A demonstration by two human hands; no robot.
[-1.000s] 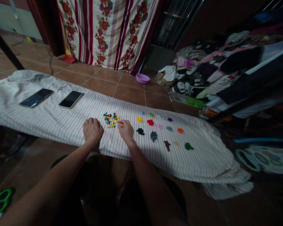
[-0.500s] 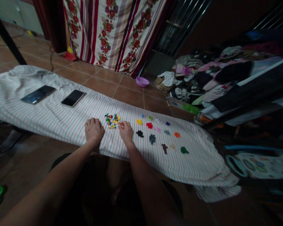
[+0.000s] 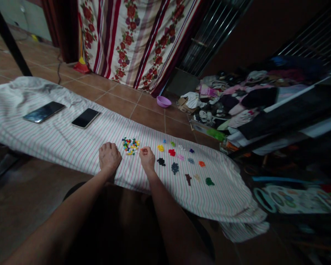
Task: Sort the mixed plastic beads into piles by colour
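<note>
My left hand (image 3: 109, 157) rests palm down on the striped cloth (image 3: 121, 127), fingers loosely laid on it, holding nothing. Just right of it lies a pile of mixed coloured small pieces (image 3: 130, 146), too small to tell their kind. At the pile's right edge, my right hand (image 3: 147, 159) is closed in a pinch, with a small orange piece at its fingertips, partly hidden. Further right are small heaps sorted by colour, among them yellow pieces (image 3: 160, 148), red pieces (image 3: 171, 152), black pieces (image 3: 161, 162), dark grey pieces (image 3: 175, 168), orange pieces (image 3: 201, 163) and green pieces (image 3: 209, 181).
Two phones, a larger one (image 3: 44, 112) and a smaller one (image 3: 85, 118), lie on the cloth at the left. Beyond it, a purple basin (image 3: 163, 102) stands on the tiled floor before a floral curtain (image 3: 132, 40). Heaped clothes (image 3: 231, 99) fill the right side.
The view has shifted slightly, so the scene at the right sits further left and lower. My right hand has drawn a little back from the pile, still pinched. My left hand stays in place.
</note>
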